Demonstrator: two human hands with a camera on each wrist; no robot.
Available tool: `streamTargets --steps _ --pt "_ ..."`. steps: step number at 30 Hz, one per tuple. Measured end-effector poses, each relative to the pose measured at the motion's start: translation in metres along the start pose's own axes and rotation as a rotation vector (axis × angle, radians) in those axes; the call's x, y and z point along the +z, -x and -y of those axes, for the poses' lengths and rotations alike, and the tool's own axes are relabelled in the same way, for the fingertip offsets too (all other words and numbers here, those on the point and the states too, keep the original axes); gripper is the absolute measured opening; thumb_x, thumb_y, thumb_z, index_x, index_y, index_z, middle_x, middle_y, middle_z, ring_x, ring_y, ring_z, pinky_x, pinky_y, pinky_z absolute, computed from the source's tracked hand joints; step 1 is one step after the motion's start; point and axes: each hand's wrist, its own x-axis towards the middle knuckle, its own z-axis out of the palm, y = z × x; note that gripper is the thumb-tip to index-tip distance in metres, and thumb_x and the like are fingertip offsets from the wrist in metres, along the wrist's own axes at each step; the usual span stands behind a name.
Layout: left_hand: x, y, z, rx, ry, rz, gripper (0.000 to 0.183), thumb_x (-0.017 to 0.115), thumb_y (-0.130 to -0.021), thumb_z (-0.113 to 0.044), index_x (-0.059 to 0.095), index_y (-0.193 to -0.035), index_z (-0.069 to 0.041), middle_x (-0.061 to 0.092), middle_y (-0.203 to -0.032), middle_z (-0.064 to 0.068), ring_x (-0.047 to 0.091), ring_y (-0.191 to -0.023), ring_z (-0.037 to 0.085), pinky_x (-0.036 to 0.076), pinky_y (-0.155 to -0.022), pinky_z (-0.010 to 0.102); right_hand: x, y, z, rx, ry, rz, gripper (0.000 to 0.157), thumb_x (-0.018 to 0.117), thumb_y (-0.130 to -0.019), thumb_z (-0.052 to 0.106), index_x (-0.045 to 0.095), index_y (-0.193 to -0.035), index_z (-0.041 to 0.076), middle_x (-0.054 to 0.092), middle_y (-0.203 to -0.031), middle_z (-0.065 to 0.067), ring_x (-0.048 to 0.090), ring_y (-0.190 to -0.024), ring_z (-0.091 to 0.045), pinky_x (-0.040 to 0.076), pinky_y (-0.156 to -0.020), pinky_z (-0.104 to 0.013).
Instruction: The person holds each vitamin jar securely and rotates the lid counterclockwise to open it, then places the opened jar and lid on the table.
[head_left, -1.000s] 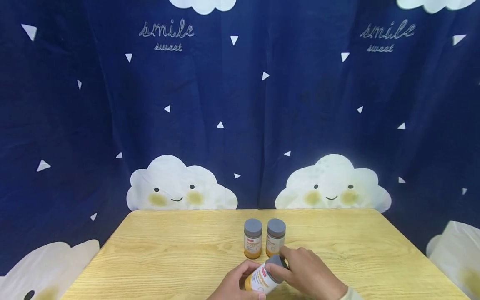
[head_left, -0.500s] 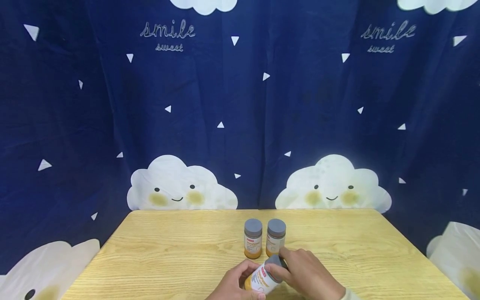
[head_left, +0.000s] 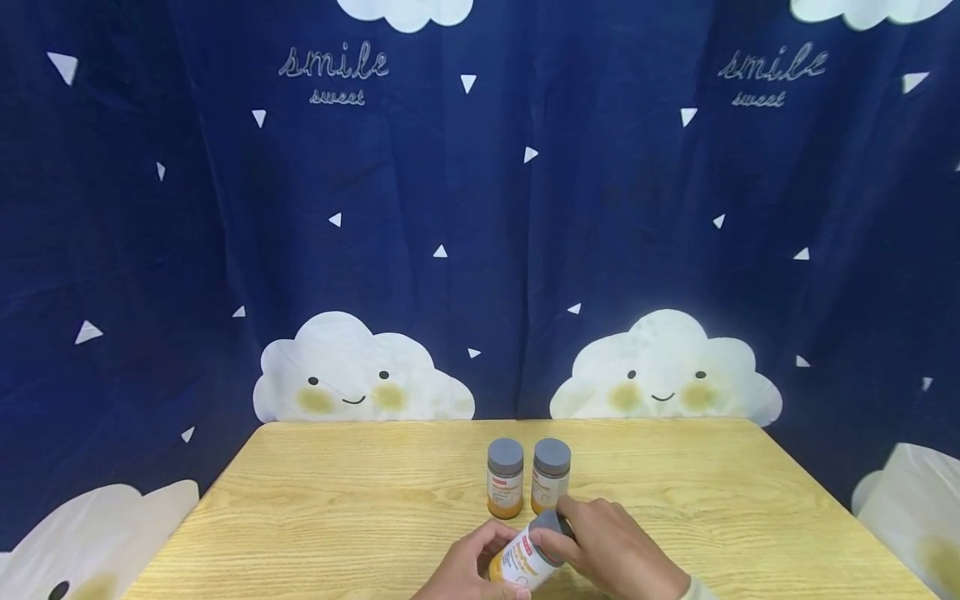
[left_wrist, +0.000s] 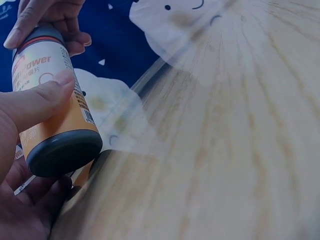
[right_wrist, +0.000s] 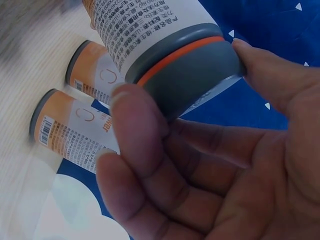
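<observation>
from the head view, the tilted bottle (head_left: 520, 564) is over the tabletop (head_left: 337, 500), toward its near edge, left hand (head_left: 467, 568) wrapped round the body, right hand (head_left: 618, 546) pinching the gray cap (head_left: 550, 522), likely so each steadies the other; two upright bottles (head_left: 506, 479) (head_left: 551, 475) stand behind. left wrist alone shows the dark underside (left_wrist: 65, 154); right wrist alone, dense label print (right_wrist: 152, 27).

Matt plastic bottle cap (right_wrist: 197, 72), smooth paper-like label (right_wrist: 157, 25), grained wood tabletop (head_left: 352, 500), creased cloth backdrop (head_left: 390, 200)
</observation>
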Motion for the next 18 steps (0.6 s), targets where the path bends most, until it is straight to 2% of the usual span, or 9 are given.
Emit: streamTargets --steps 18 --pt "0.0003 -0.0006 -0.0028 -0.024 -0.037 -0.023 0.047 0.077 -0.083 -0.023 0.056 -0.125 -0.017 0.064 -0.109 0.001 0.062 -0.094 0.018 0.050 -0.081 0.028 -0.0010 -0.0011 -0.0010 -0.027 -0.009 0.001 0.042 0.056 -0.089 0.058 0.064 -0.090 0.016 0.053 -0.066 0.016 0.046 -0.057 -0.001 0.039 -0.052 -0.023"
